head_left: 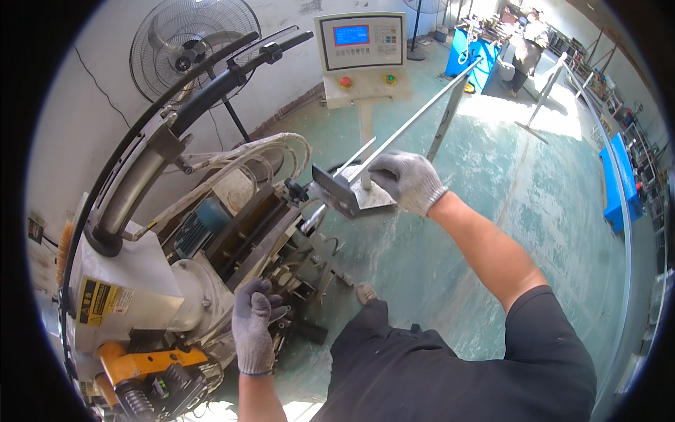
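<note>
My right hand (408, 181), in a pale knitted glove, reaches out to a long thin metal bar (426, 109). Its fingers are bent closed at the bar's near part; the fingertips are partly hidden. Just left of them, a dark metal plate (336, 188) on the machine stands at the bar's near end. My left hand (254, 329), gloved too, hovers beside the machine's lower parts with its fingers loosely bent and apart. Nothing shows in it. The large machine (133, 281) has a slanted cylinder (130, 188) and fills the left side.
A control panel (362, 46) with a blue screen and two push buttons stands ahead. Behind the machine is a large fan (190, 53). Upright stands (446, 119) rise from the green floor (485, 246). Blue equipment (622, 183) lies at the right; another person (529, 53) is far off.
</note>
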`<state>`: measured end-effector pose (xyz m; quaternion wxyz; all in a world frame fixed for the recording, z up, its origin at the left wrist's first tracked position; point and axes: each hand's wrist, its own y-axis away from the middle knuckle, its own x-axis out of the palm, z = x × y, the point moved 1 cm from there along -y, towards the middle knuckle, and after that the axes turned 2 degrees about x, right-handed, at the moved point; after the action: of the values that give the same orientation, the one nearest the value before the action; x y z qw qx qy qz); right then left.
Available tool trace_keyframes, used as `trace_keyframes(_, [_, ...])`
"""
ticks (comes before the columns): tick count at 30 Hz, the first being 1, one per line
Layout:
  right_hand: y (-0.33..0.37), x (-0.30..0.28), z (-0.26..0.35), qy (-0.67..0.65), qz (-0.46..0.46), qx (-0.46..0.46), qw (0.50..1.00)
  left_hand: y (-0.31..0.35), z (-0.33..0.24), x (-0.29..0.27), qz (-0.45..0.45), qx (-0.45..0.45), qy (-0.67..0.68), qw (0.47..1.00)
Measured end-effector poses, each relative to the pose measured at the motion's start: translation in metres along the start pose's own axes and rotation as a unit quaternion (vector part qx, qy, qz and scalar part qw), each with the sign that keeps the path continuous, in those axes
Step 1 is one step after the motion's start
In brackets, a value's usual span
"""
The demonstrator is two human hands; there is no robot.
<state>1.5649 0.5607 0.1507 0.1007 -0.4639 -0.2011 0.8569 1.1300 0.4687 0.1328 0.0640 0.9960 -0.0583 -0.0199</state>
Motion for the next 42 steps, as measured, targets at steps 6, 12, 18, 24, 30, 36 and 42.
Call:
trace_keyframes(6, [-0.117, 0.027, -0.073, 0.203, 0.19, -0.139, 0.95, -0.094, -0.007, 0.089, 0.065, -0.033, -0.003, 0.997])
trace_keyframes(12, [-0.185, 0.07, -0.113, 0.024, 0.548, -0.074, 0.833, -0.13, -0.035, 0.113, -0.006, -0.067, -0.016, 0.998])
trace_keyframes(18, [-0.225, 0.113, -0.138, -0.039, 0.701, -0.11, 0.704, -0.145, -0.035, 0.178, -0.009, -0.121, -0.068, 0.99])
trace_keyframes(24, [-0.252, 0.134, -0.154, -0.082, 0.787, -0.123, 0.599, -0.167, -0.042, 0.25, -0.194, -0.229, 0.004, 0.954])
trace_keyframes(30, [-0.259, 0.155, -0.169, -0.069, 0.795, -0.198, 0.57, -0.191, -0.037, 0.273, -0.328, -0.193, 0.02, 0.925])
trace_keyframes(36, [-0.238, 0.169, -0.192, -0.125, 0.717, -0.302, 0.615, -0.192, -0.038, 0.277, -0.333, -0.188, 0.066, 0.922])
trace_keyframes(42, [-0.195, 0.231, -0.195, -0.141, 0.651, -0.331, 0.669, -0.192, -0.038, 0.273, -0.326, -0.198, 0.033, 0.924])
